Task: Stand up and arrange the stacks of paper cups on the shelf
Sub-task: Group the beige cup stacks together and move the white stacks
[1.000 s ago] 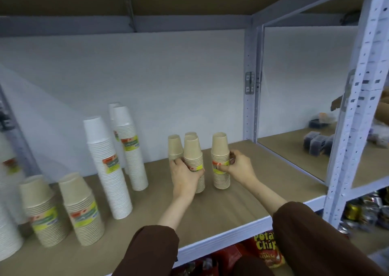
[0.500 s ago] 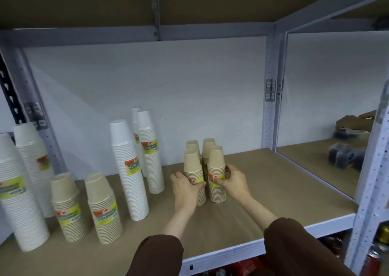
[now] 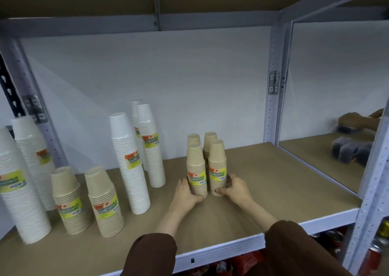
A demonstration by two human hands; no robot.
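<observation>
Both hands have slid down to the foot of the small brown cup stacks, now drawn tight together mid-shelf. The left hand [image 3: 185,193] curls its fingers round the front-left stack [image 3: 196,170]; the right hand [image 3: 235,188] grips the front-right stack [image 3: 217,166]. Each stands upright with a yellow label, two back stacks [image 3: 210,138] just behind. Tall white stacks [image 3: 130,166] and wider brown stacks [image 3: 104,202] stand left. The shelf [image 3: 273,181] is tan, with a grey post [image 3: 273,86] at right.
</observation>
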